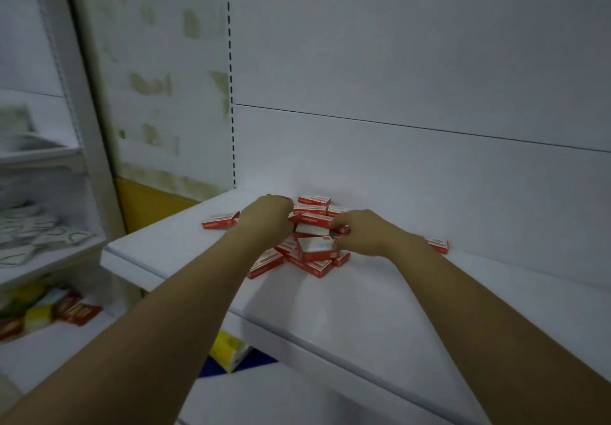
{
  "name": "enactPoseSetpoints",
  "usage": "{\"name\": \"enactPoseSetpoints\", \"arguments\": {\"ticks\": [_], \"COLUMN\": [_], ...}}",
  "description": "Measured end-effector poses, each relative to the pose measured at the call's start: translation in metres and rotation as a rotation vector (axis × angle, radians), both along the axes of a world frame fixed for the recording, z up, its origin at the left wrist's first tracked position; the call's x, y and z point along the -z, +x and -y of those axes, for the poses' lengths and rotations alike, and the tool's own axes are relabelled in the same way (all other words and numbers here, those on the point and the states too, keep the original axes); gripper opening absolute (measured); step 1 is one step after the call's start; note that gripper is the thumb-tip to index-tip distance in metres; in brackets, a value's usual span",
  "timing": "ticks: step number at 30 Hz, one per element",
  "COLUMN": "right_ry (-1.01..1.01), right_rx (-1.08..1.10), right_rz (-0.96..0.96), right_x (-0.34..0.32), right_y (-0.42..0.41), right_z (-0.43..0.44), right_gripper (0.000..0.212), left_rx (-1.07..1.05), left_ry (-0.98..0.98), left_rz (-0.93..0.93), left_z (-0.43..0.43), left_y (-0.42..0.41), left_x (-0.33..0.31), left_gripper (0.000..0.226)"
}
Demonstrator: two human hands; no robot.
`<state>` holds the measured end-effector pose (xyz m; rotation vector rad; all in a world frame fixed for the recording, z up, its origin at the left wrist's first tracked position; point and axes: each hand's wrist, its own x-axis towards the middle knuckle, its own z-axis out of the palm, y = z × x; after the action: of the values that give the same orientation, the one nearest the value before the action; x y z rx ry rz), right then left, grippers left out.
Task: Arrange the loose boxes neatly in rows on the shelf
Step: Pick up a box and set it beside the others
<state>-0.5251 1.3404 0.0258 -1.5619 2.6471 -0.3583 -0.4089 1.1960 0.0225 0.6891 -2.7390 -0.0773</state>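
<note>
Mid-frame: heap of boxes [310,243], red and white, lying every way on the white shelf [363,309], close to the back panel [396,166]. No row formed yet. Left stray box [221,220] lies apart at the left of the heap. Right stray box [438,245] sits by the panel, partly behind the right forearm.

Left hand [264,218] is over the heap's upper left, fingers curled down into it. The back of the hand hides the grip, so I cannot tell whether it holds a box. Right hand [362,234] is at the heap's right edge, its grip pinching the end of the pinched box [344,229].

Judgement: the step in hand is drawing boxes off the heap to begin a row.
- Take from the top; pulling a low box would likely tip the leaning ones.
- Turn each box the same face up, long side along the panel.
- Start on bare shelf beside the heap and butt each box against the last.
- Fetch the strays last.
- The boxes look light, so a gentle pinch should serve.
</note>
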Motion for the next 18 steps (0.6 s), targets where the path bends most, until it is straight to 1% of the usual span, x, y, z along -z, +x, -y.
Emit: {"name": "enactPoseSetpoints", "arguments": {"ticks": [3,6,10,14,17,18], "right_ry": [0.068,0.111,0.130,0.080,0.013,-0.012], "right_rx": [-0.019,-0.007,-0.009,0.014,0.003,0.012], "right_rz": [0.037,0.039,-0.006,0.042,0.103,0.120], "right_x": [0.006,0.013,0.018,0.019,0.018,0.017], "right_y": [0.006,0.010,0.013,0.012,0.010,0.009], "right_z": [0.008,0.012,0.010,0.004,-0.003,-0.008], "right_gripper": [0.058,0.066,0.056,0.055,0.036,0.034], "left_rx": [-0.031,-0.048,-0.051,-0.046,-0.017,0.004], "left_ry": [-0.003,-0.003,0.005,0.013,0.010,0.011], "left_rz": [0.009,0.039,0.045,0.038,0.024,0.015], "left_z": [0.004,0.009,0.011,0.008,0.001,-0.003], "left_y": [0.015,0.024,0.030,0.025,0.019,0.016], "left_x": [0.004,0.008,0.010,0.010,0.007,0.006], "left_gripper": [0.024,0.023,0.024,0.020,0.018,0.017]}}
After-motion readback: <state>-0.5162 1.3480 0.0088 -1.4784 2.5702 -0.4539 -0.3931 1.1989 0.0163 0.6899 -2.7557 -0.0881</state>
